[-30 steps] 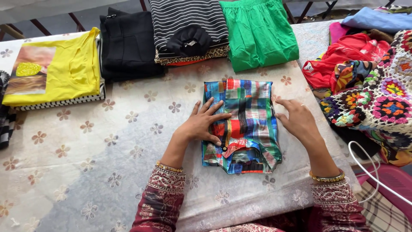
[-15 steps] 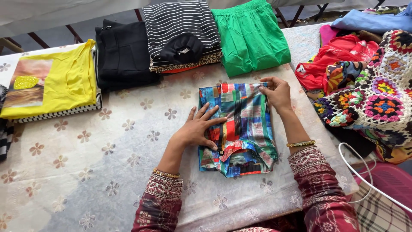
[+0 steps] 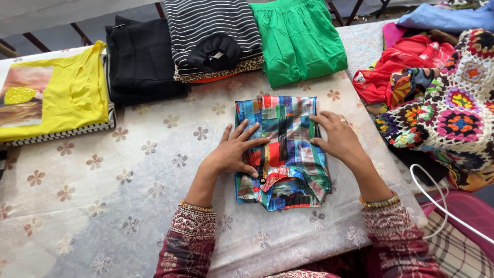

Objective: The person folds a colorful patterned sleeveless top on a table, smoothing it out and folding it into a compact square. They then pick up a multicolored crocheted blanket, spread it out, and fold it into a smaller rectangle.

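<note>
Two hands lie on one folded patchwork-print shirt [image 3: 282, 149]: the left hand [image 3: 234, 152] and the right hand [image 3: 337, 138], both flat with fingers spread. Each wrist wears one gold bangle, two in all, and the right hand carries one ring. Along the far edge of the bench [image 3: 128, 195] sit four folded stacks: one yellow top [image 3: 62, 95], one black garment [image 3: 141, 62], one striped top [image 3: 211, 25] lying over a leopard-print piece, and one green garment [image 3: 301, 38]. To the right are one crocheted granny-square blanket [image 3: 453, 113], one red garment [image 3: 406, 67] and one white cable [image 3: 437, 198].
</note>
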